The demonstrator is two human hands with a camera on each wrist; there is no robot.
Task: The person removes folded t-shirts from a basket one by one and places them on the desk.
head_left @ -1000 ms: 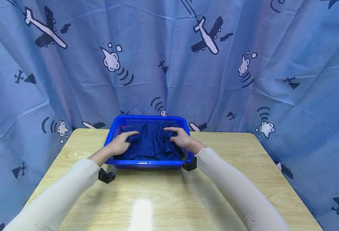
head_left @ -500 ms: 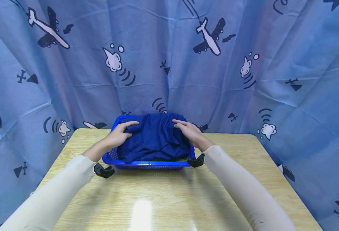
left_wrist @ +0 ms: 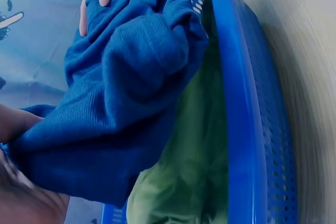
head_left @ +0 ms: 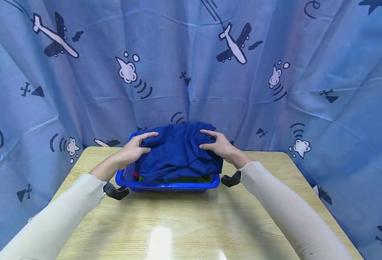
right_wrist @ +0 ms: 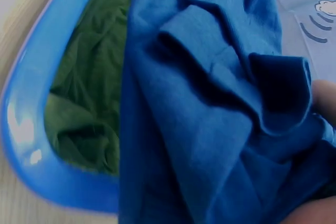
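Note:
A crumpled dark blue garment [head_left: 181,151] is held up over the blue plastic basket [head_left: 168,185], spread between both hands. My left hand [head_left: 134,148] grips its left side, thumb in front. At the opposite side, my right hand [head_left: 222,146] pinches the cloth between thumb and fingers. Ribbed fabric of the blue garment [left_wrist: 142,72] shows in the left wrist view, and its folds hang down in the right wrist view. Underneath, a green cloth [right_wrist: 89,77] lies in the basket. A bit of red [head_left: 136,175] peeks out at the basket's left inside.
The basket stands on a light wood table [head_left: 177,216], near its back edge. A blue curtain [head_left: 164,72] printed with airplanes hangs behind and on both sides. Black wrist devices [head_left: 116,192] sit below each sleeve cuff.
The blue garment has risen out of the basket, held by both hands, exposing green cloth beneath. My right hand has moved to the right, and my left hand slightly up.

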